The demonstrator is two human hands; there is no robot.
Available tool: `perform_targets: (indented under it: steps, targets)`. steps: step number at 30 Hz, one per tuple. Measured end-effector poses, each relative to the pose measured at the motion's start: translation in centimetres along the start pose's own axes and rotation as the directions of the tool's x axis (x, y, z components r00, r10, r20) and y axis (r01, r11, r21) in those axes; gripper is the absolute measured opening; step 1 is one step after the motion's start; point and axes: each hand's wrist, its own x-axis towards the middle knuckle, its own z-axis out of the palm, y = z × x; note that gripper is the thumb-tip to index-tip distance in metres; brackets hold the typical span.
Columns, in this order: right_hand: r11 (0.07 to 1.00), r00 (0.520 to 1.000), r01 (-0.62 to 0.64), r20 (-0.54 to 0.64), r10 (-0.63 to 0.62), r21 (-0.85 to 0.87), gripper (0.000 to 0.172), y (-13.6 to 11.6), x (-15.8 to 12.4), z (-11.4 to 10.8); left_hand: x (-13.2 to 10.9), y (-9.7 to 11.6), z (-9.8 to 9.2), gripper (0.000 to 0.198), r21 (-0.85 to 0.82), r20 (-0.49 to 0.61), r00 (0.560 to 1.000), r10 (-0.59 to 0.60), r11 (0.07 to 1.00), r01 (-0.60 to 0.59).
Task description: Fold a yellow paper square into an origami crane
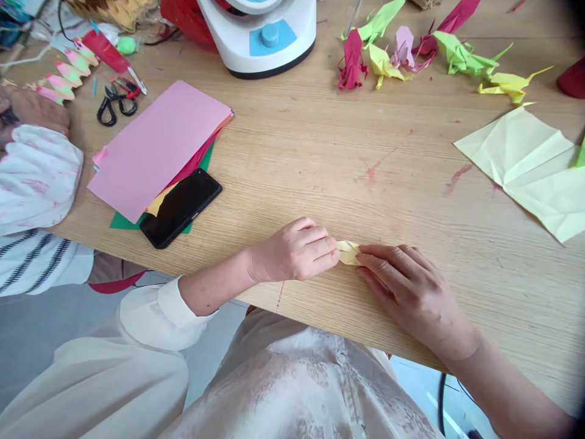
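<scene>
Between my two hands, close to the front edge of the wooden table, is a small piece of folded pale yellow paper [348, 252]. My left hand [304, 249] is closed on its left end, with the knuckles up and the fingertips mostly hidden. At its other end my right hand [406, 286] pinches the paper between thumb and fingers. Only the middle of the paper shows, with a few creases; the rest is covered by my fingers.
Left of my hands lie a black phone [180, 207], stacked coloured paper [167, 143] and scissors [117, 102]. A white appliance [265, 42] stands at the back. Folded paper figures [466, 55] sit back right, near a creased pale yellow sheet [525, 164]. Another person's sleeve [39, 177] is at left.
</scene>
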Motion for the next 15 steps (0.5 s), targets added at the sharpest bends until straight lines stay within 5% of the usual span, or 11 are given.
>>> perform_targets:
  steps: [7, 15]
  targets:
    - [0.983, 0.995, -0.077, -0.07, 0.066, -0.168, 0.003, -1.5, 0.8, 0.4, 0.1, 0.1, 0.0, 0.014, -0.006, -0.025, 0.998, -0.055, 0.998, 0.054]
    - [0.978, 0.992, -0.122, -0.052, 0.115, -0.167, 0.004, -1.9, 0.6, 0.5, 1.0, 1.0, 0.5, 0.011, -0.081, -0.065, 0.991, -0.114, 0.991, 0.109]
